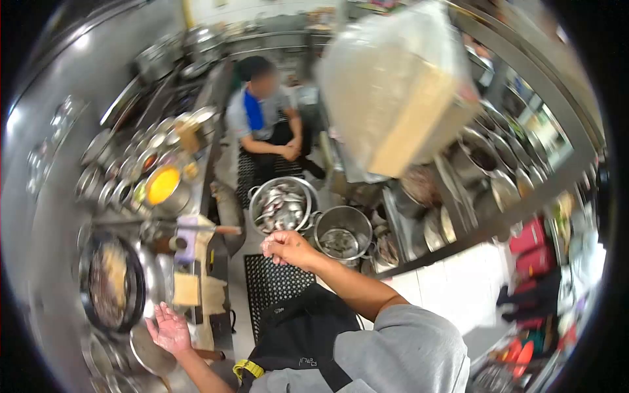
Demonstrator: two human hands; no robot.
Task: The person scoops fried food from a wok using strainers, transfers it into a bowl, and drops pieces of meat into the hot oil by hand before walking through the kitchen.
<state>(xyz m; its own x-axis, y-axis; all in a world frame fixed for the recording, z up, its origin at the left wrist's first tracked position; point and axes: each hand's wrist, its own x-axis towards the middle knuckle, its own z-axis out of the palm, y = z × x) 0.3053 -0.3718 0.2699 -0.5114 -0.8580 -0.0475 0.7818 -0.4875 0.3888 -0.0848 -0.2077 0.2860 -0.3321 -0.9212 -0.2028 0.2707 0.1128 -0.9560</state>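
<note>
My left hand point(170, 331) is palm up with its fingers spread, holding nothing. It is beside the near right rim of a black wok point(134, 314) with browned food point(108, 281) frying in it. A pale floury coating shows on that hand. My right hand point(291, 250) is in front of my body with its fingers curled in. White powder or bits cling to its fingertips, and what it may hold is too small to name. In this view it appears just below a large pot point(252, 209) of silvery fish point(285, 203).
A second deep steel pot point(344, 229) stands on the floor beside the fish pot. A person point(262, 118) sits low beyond it. Bowls, one with orange-yellow liquid point(162, 185), crowd the left counter. A plastic-wrapped box point(406, 92) and a metal shelf frame point(472, 242) are at upper right.
</note>
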